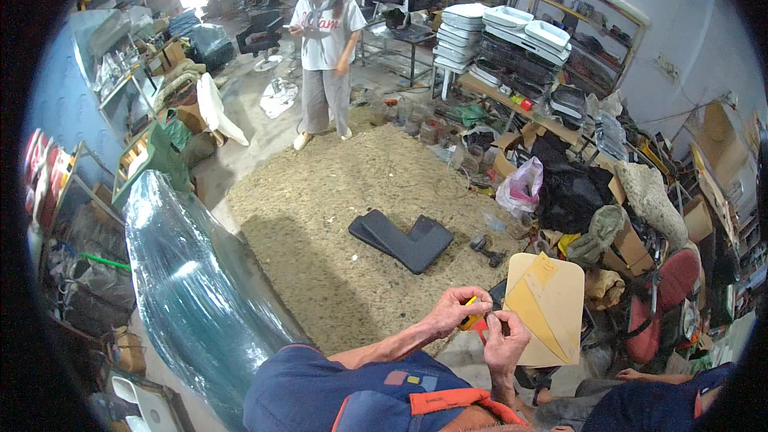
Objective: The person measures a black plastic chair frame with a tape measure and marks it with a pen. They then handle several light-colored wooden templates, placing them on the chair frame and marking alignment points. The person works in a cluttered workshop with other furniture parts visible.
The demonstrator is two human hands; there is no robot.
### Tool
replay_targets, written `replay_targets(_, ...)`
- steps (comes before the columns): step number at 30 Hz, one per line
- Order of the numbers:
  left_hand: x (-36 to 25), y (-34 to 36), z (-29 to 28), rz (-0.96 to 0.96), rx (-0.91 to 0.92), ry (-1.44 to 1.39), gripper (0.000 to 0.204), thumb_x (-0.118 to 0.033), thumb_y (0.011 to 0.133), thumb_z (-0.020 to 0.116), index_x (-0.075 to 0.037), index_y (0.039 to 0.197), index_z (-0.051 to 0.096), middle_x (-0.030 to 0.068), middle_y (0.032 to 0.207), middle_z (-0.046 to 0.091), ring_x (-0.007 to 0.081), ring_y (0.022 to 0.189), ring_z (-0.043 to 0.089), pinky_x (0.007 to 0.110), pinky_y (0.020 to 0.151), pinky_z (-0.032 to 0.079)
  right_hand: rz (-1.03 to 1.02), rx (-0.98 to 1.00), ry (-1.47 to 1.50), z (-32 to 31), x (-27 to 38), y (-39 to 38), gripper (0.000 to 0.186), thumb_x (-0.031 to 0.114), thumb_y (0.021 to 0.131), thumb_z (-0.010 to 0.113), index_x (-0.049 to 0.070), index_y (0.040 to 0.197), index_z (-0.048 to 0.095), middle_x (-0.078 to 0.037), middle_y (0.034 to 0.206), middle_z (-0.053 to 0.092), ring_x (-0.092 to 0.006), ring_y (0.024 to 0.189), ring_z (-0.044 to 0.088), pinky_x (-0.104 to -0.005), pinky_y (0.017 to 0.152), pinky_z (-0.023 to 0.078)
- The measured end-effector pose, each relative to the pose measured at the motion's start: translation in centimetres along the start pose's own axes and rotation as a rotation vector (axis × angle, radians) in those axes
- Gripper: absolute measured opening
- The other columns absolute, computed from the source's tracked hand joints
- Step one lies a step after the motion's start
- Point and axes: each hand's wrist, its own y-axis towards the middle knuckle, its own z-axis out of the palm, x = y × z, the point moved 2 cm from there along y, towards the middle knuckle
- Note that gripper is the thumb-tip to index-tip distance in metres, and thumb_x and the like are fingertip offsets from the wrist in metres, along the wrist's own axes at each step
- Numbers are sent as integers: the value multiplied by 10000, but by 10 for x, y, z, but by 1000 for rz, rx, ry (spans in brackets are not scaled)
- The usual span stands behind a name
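Observation:
In front of my chest, both hands are close together with their fingertips nearly meeting. My left hand [458,314] is closed around a small yellow tool [472,318]; its exact kind is too small to make out. My right hand [506,341] is pinched just beside it, and what it grips is hidden by the fingers. A small red piece [480,326] shows between the two hands. Right beside my right hand stands a cream rounded board [570,288] with a yellow triangular piece [534,304] across it.
Two dark angular pads [416,248] lie on a tan mat [296,200], near a dark dumbbell-like object [486,252]. A plastic-wrapped roll [192,272] lies left. A person [324,48] stands at the back; another [664,400] sits lower right. Clutter lines the right side.

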Motion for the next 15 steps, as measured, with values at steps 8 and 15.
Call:
replay_targets(8,8,-7,-8,-14,-50,87,181,-226,915,757,-75,1010,730,-40,894,680,54,834,586,256,736,484,230,104,131,7,-13,-5,87,70,930,689,-5,914,648,20,710,587,-49,611,513,-228,535,390)
replay_targets(15,41,-33,-4,-61,28,-207,259,-222,921,748,-58,1117,714,-17,954,691,79,848,626,259,808,521,196,92,99,-21,-32,-12,66,59,950,662,14,964,617,9,697,552,-67,604,485,-231,542,384)
